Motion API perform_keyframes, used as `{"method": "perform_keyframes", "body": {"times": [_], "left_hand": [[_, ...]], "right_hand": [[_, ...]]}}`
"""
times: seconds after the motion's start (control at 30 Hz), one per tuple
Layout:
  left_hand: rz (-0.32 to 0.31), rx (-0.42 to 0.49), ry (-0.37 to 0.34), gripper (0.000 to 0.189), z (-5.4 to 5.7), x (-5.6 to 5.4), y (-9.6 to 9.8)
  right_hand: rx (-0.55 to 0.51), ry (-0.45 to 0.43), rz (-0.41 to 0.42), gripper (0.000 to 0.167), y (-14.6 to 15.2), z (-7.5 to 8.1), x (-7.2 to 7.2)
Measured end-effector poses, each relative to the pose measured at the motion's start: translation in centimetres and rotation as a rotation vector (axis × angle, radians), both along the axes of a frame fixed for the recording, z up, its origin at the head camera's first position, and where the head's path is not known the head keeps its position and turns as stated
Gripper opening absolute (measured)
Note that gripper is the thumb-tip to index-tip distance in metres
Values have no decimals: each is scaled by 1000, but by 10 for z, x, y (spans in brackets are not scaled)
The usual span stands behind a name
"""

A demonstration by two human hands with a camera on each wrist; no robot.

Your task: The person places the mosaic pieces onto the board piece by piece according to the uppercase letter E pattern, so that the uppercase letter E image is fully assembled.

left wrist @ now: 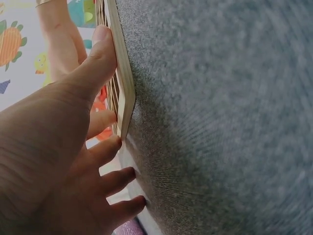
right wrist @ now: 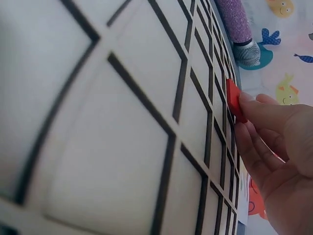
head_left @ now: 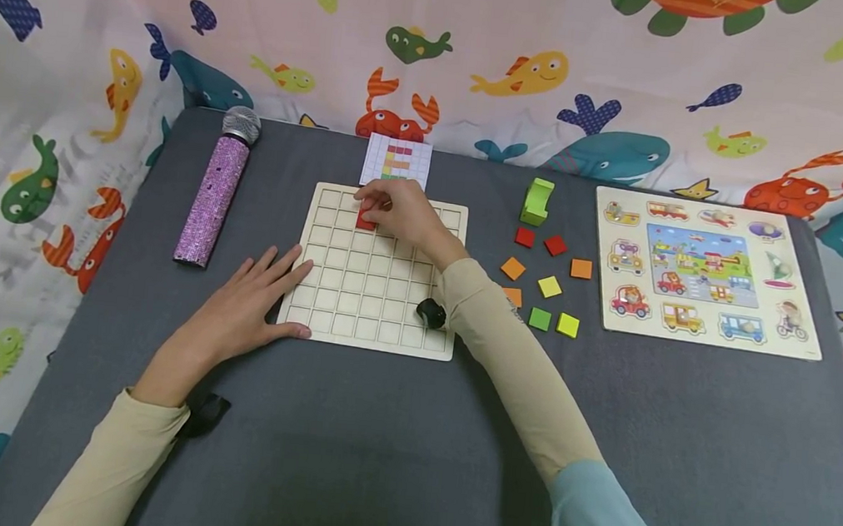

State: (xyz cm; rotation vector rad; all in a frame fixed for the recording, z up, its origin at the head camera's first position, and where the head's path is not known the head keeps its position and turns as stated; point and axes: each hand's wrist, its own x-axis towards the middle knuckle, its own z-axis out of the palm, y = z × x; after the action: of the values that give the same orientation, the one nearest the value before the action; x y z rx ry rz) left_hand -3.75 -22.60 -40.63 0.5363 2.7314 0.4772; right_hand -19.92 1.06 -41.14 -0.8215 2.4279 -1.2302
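A pale wooden grid board (head_left: 378,333) lies on the table. Near its upper left part my right hand (head_left: 405,214) pinches a red square tile (right wrist: 235,101) between thumb and fingers, touching or just above the grid; I cannot tell which. In the head view the red tile (head_left: 366,217) is partly covered by the fingers. My left hand (head_left: 240,307) rests at the board's left edge with fingers spread, its thumb (left wrist: 100,61) along the lower left corner. Behind the board is a card (head_left: 374,152) printed with a coloured square pattern.
Right of the board lie several loose tiles, among them a red one (head_left: 525,237), an orange one (head_left: 581,269) and a green one (head_left: 539,319). A green block stack (head_left: 536,201) stands behind them. A picture puzzle board (head_left: 709,326) lies far right, a glittery microphone (head_left: 213,195) left.
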Motion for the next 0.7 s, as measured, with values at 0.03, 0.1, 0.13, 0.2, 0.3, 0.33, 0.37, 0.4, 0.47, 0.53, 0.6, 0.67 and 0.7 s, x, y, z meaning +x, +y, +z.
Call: {"method": "perform_keyframes", "body": {"times": [0.03,0.1,0.13,0.2,0.3,0.33,0.37,0.4,0.47,0.53,0.6,0.67,0.7], "left_hand": [[-1,1,-2,93,0,0,0],[0,2,-5,93,1,0,1],[0,3,-7,93,1,0,1],[0,4,-10,92,1,0,1],[-1,4,-9,92,2,1,1],[-1,4,-8,92,2,1,1],[-1,5,-7,92,3,1,1],[0,5,-7,92,3,1,1],[0,6,-7,92,3,1,2],[1,8,-9,92,3,1,2],[2,10,-12,93,3,1,2],[6,13,-15,93,3,1,2],[7,14,-16,93,3,1,2]], "right_hand": [[10,5,4,23,0,0,0],[30,13,13,23,0,0,1],[39,15,18,23,-1,0,2],[58,19,24,23,-2,1,3],[80,18,20,23,-3,3,4],[84,18,20,23,-3,4,5],[91,23,20,23,-3,5,6],[97,30,23,23,-3,7,6],[108,40,27,23,-2,11,8],[106,51,26,23,3,16,12],[102,63,23,24,10,21,15],[87,72,14,24,20,26,19],[83,74,7,25,26,28,20]]}}
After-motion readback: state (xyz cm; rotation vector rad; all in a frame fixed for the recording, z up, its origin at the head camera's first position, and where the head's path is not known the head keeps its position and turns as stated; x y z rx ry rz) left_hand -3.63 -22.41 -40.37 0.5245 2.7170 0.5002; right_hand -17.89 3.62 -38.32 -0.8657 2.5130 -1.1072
